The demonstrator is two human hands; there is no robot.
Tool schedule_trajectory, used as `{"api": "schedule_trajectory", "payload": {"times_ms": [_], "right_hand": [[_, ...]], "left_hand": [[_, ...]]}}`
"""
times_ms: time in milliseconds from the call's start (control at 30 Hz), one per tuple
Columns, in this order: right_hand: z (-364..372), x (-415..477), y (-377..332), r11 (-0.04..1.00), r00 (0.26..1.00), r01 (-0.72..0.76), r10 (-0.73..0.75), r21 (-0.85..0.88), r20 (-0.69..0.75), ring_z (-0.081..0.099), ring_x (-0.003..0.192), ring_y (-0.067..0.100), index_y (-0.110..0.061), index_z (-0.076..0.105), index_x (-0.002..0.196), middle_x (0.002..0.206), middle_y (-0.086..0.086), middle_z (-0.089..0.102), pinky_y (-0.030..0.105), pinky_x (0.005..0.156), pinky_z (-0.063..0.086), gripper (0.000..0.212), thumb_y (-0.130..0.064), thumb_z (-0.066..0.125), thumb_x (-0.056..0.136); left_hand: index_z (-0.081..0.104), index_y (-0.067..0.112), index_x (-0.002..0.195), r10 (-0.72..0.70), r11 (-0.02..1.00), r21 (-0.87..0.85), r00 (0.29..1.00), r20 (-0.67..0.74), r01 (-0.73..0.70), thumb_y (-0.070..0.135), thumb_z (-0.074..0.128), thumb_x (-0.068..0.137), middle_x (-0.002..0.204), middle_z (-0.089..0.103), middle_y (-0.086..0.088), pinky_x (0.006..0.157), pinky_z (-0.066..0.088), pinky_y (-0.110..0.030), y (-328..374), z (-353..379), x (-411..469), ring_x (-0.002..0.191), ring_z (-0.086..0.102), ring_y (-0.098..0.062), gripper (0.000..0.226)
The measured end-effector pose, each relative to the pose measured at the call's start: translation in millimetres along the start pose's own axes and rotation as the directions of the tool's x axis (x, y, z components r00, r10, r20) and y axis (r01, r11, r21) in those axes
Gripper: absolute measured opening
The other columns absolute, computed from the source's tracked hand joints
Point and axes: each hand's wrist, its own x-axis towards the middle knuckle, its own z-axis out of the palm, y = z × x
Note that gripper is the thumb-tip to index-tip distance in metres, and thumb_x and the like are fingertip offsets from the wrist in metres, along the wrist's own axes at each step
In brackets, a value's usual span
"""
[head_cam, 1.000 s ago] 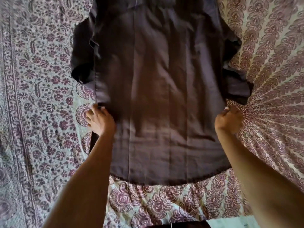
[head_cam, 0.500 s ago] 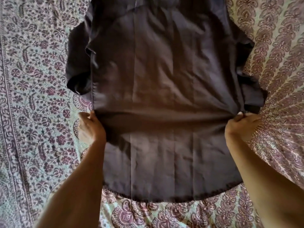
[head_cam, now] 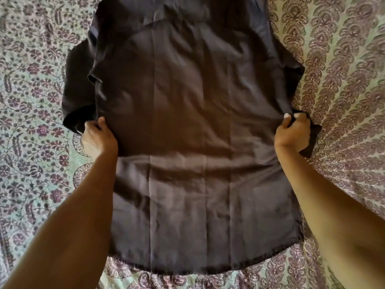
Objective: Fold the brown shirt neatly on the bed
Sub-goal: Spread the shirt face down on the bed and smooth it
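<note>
Both hands' fingers (head_cam: 101, 121) pinch brown shirt (head_cam: 187, 122) side seams.

The dark brown fabric shirt (head_cam: 193, 126) runs off the top edge, its collar out of sight. Both hands' fingers (head_cam: 300, 117) curl under its side edges, mostly hidden.

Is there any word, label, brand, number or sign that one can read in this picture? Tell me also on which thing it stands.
None: no readable text shows.
The brown shirt shows plain fabric, with no tag or print visible.
The bed cover carries only floral and paisley patterns, no letters.
The left hand and the right hand grip the shirt's sides and bear no writing.
</note>
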Motion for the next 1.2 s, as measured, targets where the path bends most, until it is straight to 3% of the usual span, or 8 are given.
{"api": "schedule_trajectory", "payload": {"times_ms": [167,333,500,633,733,867,1000,1200], "right_hand": [[7,2,8,0.999,1.0,-0.02,0.021,-0.025,0.022,0.051,0.104,0.042,-0.003,0.048,0.116,0.122,0.022,0.047,0.047,0.074,0.041,0.037,-0.032,0.038,0.096],[8,1,-5,0.985,0.986,0.095,-0.113,-0.141,-0.126,0.045,0.11,0.037,-0.01,0.048,0.114,0.12,0.019,0.047,0.046,0.086,0.035,0.038,-0.036,0.037,0.089],[22,35,-54,0.972,0.97,0.234,-0.233,0.012,-0.072,0.045,0.114,0.039,-0.006,0.046,0.125,0.124,0.022,0.049,0.045,0.092,0.035,0.043,-0.031,0.043,0.09],[35,59,-91,0.997,0.998,0.065,-0.065,0.032,0.02,0.033,0.127,0.04,-0.005,0.035,0.136,0.137,0.025,0.039,0.047,0.104,0.023,0.049,-0.03,0.04,0.094],[44,74,-114,0.999,0.999,-0.013,0.011,0.049,0.037,0.03,0.129,0.04,-0.006,0.032,0.137,0.139,0.025,0.037,0.047,0.107,0.017,0.049,-0.031,0.038,0.095],[54,97,-125,0.997,0.998,-0.064,0.063,0.045,0.025,0.033,0.124,0.042,-0.004,0.036,0.133,0.136,0.026,0.035,0.047,0.101,0.026,0.047,-0.03,0.04,0.095],[64,109,-120,0.997,0.997,-0.069,0.07,0.041,-0.03,0.04,0.118,0.042,-0.004,0.043,0.123,0.129,0.025,0.043,0.052,0.091,0.036,0.035,-0.025,0.041,0.094],[65,106,-123,0.993,0.985,-0.12,0.118,-0.005,-0.124,0.032,0.124,0.045,-0.003,0.04,0.121,0.137,0.028,0.032,0.053,0.099,0.026,0.034,-0.02,0.044,0.091]], "left_hand": [[0.05,0.002,0.111,-0.035,0.999,-0.005,0.999,0.004,0.035,0.031,0.045,0.095,0.12,0.054,-0.024,0.088,0.038,-0.046,0,1,7,0.111,0.051,-0.04,0.034],[0.048,0.012,0.109,0.143,0.987,0.098,0.973,-0.181,-0.127,0.031,0.048,0.088,0.121,0.047,-0.017,0.095,0.03,-0.043,18,-3,-4,0.113,0.044,-0.031,0.029],[0.051,0.015,0.113,0.394,0.91,0.165,0.916,-0.069,-0.379,0.03,0.047,0.089,0.123,0.047,-0.018,0.097,0.028,-0.046,74,8,9,0.116,0.042,-0.035,0.029],[0.048,0.016,0.125,0.513,0.831,0.23,0.858,0.037,-0.507,0.028,0.047,0.091,0.131,0.044,-0.018,0.101,0.025,-0.047,109,28,31,0.122,0.038,-0.036,0.036],[0.043,0.015,0.13,0.422,0.887,0.204,0.906,0.0,-0.414,0.028,0.043,0.094,0.138,0.04,-0.019,0.103,0.024,-0.047,133,36,55,0.128,0.034,-0.036,0.038],[0.04,0.01,0.132,0.172,0.977,0.126,0.985,0.017,-0.173,0.033,0.037,0.098,0.136,0.041,-0.022,0.101,0.028,-0.049,148,37,89,0.127,0.036,-0.038,0.041],[0.052,0.009,0.117,0.143,0.987,0.073,0.989,0.046,-0.146,0.034,0.043,0.096,0.122,0.056,-0.021,0.091,0.041,-0.047,150,35,111,0.116,0.051,-0.039,0.034],[0.051,0.009,0.112,0.179,0.982,0.073,0.983,-0.049,-0.175,0.029,0.043,0.096,0.122,0.054,-0.019,0.087,0.039,-0.048,150,43,116,0.114,0.05,-0.038,0.027]]}}
